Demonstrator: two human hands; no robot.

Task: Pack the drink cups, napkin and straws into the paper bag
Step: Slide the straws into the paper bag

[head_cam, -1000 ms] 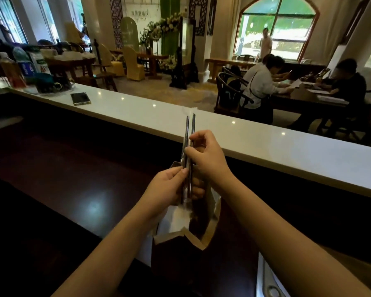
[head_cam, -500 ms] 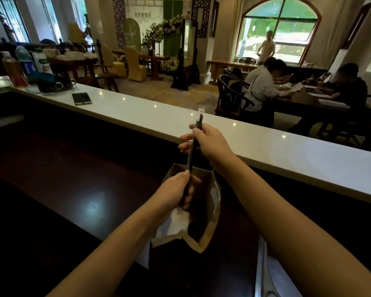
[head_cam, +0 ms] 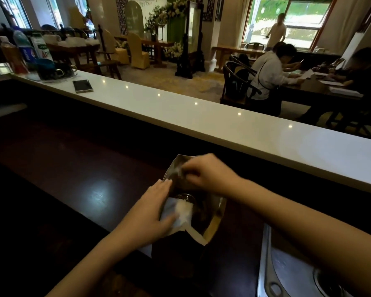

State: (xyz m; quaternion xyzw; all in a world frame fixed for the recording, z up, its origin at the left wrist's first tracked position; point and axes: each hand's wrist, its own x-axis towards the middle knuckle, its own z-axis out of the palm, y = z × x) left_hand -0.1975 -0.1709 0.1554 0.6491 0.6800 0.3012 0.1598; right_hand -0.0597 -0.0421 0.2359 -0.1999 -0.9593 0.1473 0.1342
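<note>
The left hand (head_cam: 150, 213) lies flat, open against the brown paper bag (head_cam: 212, 224) on the glossy dark desk (head_cam: 77, 168), touching the white napkin (head_cam: 180, 211); the blurred right hand (head_cam: 204, 174) is curled at the bag's mouth, its grip unclear.

One head-worn wide-angle view looks forward and down, close over the dark counter (head_cam: 77, 181), the room beyond.

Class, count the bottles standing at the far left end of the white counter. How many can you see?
3: an orange-capped bottle furthest left, a blue-labelled bottle beside it, and a white-and-green one to its right. Others may be hidden behind them.
</note>
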